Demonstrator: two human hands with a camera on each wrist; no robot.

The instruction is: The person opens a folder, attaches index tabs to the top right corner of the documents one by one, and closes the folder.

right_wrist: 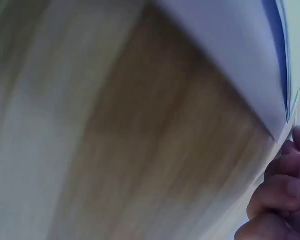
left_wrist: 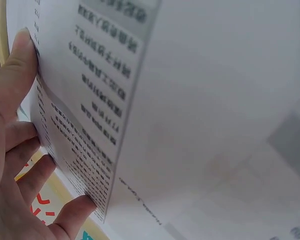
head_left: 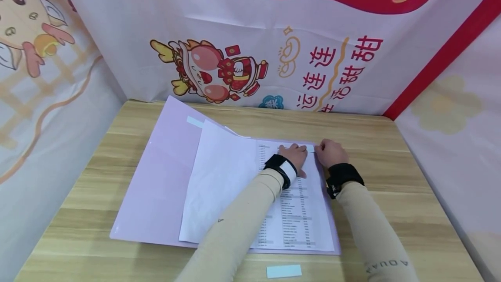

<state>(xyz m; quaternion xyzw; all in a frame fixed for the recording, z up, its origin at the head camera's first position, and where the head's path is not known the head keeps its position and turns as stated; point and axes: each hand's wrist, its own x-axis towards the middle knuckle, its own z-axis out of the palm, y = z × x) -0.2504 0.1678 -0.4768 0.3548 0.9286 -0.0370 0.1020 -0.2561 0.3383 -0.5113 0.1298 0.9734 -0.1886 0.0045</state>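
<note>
A lavender folder (head_left: 154, 186) lies opened out on the table, with printed sheets (head_left: 295, 225) over its right side. One white sheet (head_left: 225, 173) is turned toward the left cover. My left hand (head_left: 294, 156) rests on the printed page near its top, fingers spread; the left wrist view shows its fingertips (left_wrist: 85, 202) touching the paper. At the folder's top right corner, my right hand (head_left: 332, 152) has curled fingers and seems to pinch a light blue strip (head_left: 310, 148). In the right wrist view, those curled fingers (right_wrist: 280, 192) sit beside the folder corner (right_wrist: 262, 117); their grip is partly hidden.
Another light blue strip (head_left: 283, 271) lies on the wooden table (head_left: 372, 129) near its front edge. A third strip (head_left: 195, 122) shows on the left cover, beside the turned sheet. Printed cloth (head_left: 250, 21) hangs behind the table and along both sides.
</note>
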